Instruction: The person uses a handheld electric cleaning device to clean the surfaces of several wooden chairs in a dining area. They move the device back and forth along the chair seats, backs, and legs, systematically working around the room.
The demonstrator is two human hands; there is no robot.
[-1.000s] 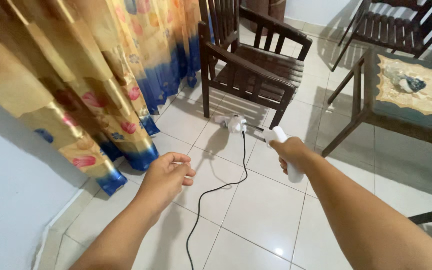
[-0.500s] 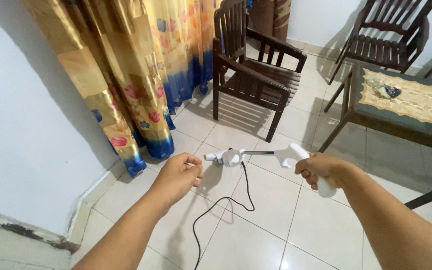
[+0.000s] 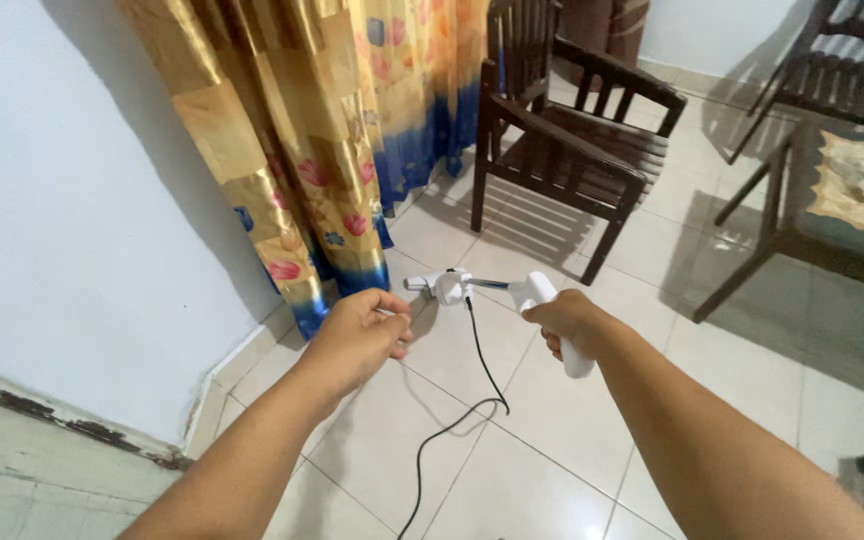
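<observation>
One white corded tool point(image 3: 497, 295) sits gripped by its handle in the right hand point(image 3: 564, 318); the left hand point(image 3: 357, 335) curls loosely, seemingly empty. Two chairs point(image 3: 572, 150), one cut off.

Curtain point(image 3: 342, 150) left, chair point(image 3: 572, 150) right

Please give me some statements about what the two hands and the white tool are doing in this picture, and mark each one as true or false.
1. The right hand grips the handle of the white corded tool. True.
2. The left hand holds the black cord. False: its fingers curl loosely near the tool's front end; the cord hangs free to the floor.
3. A dark wooden chair stands beyond the tool. True.
4. The curtain is plain white. False: it is golden with flowers and a blue hem.
</observation>
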